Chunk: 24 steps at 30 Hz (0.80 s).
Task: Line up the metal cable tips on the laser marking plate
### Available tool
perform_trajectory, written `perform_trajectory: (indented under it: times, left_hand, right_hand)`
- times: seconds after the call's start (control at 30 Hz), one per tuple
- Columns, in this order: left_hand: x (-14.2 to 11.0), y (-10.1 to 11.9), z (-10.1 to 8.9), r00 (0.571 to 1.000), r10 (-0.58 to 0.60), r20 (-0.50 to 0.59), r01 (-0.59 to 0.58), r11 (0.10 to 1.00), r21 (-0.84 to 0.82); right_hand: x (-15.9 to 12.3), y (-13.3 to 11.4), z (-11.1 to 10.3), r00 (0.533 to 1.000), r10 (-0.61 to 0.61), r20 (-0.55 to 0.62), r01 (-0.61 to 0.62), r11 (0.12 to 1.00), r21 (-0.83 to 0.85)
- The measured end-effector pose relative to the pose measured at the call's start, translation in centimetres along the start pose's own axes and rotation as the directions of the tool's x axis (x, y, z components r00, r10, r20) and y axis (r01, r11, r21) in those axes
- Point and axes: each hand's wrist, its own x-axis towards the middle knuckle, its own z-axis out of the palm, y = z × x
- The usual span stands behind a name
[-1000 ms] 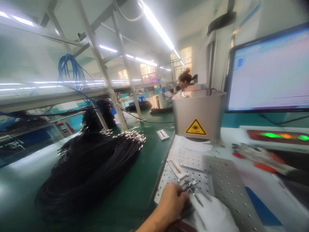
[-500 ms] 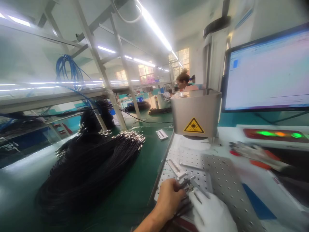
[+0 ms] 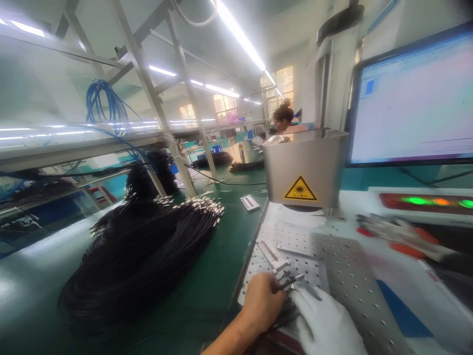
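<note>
My bare left hand [image 3: 263, 301] is closed in a pinch on black cables with metal ends, over the near end of the perforated metal plate. One metal cable end [image 3: 298, 278] sticks out past the fingertips toward the right. My right hand [image 3: 325, 315], in a white glove, is closed at the same cables, its fingertips against them close to the left fingers. Its exact grip is partly hidden. Just beyond both hands, a slotted light-metal fixture [image 3: 272, 255] lies aslant on the perforated plate [image 3: 343, 276].
A large coil of black cables [image 3: 140, 266] lies on the green bench to the left. Ahead stands a metal housing [image 3: 305, 167] with a laser warning sign. A monitor [image 3: 414, 103], indicator panel [image 3: 428, 201] and work gloves [image 3: 402, 234] are at right. A person [image 3: 284, 118] is farther back.
The view has shifted slightly. The metal cable end between my hands now points farther right, and my right fingertips have shifted a little around it. Both hands stay close together.
</note>
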Motion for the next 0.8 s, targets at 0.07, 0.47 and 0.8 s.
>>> perform_trajectory:
  times: [0.07, 0.47, 0.8]
  left_hand:
    - [0.1, -0.2, 0.0, 1.0, -0.016, 0.021, 0.016, 1.0, -0.002]
    - [0.2, -0.1, -0.9, 0.996, 0.038, 0.083, -0.033, 0.997, -0.064]
    - [-0.1, 0.2, -1.9, 1.0, 0.006, -0.009, -0.008, 0.969, -0.245]
  right_hand:
    - [0.3, -0.1, -0.4, 0.998, 0.025, 0.053, -0.027, 0.999, 0.028]
    - [2.2, -1.2, -2.4, 0.915, 0.141, 0.379, -0.191, 0.977, 0.098]
    - [1.9, -1.1, -1.8, 0.902, 0.134, 0.411, -0.167, 0.985, 0.047]
